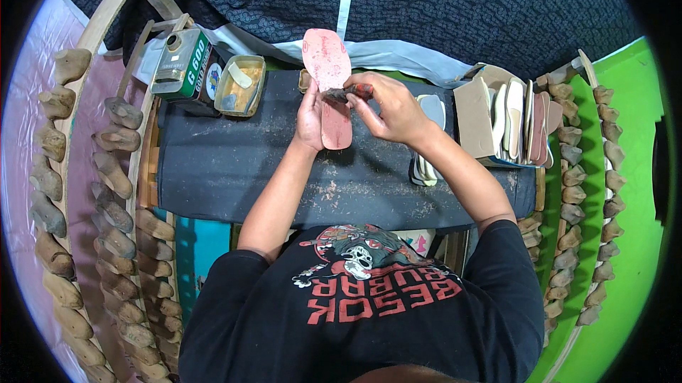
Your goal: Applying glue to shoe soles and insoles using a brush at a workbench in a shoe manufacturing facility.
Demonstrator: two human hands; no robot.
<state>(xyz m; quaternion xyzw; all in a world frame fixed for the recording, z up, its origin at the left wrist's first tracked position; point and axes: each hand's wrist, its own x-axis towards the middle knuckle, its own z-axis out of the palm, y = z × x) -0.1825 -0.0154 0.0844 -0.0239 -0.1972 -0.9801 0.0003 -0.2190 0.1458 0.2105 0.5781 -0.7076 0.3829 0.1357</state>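
Observation:
My left hand (308, 123) grips a pink insole (327, 56) at its narrow middle, holding it upright above the table. Speckled marks show on the wider upper part. In my right hand (389, 110) is a small brush with a dark, clotted head (335, 95) and a reddish handle (362, 90). Its head lies against or just over the insole's middle; I cannot tell whether it touches. Beyond my left hand stands a plastic tub (229, 102) of yellowish stuff with a pale flat piece in it. A stack of pale and grey insoles (426, 170) lies beyond my right forearm.
The dark cloth-covered table (213, 170) is strewn with light crumbs. A metal can (168, 74) stands at the back left. At the right, a cardboard box (474, 117) holds several insoles. Racks of wooden shoe lasts (114, 173) flank both sides, and a dark patterned curtain (462, 14) hangs behind.

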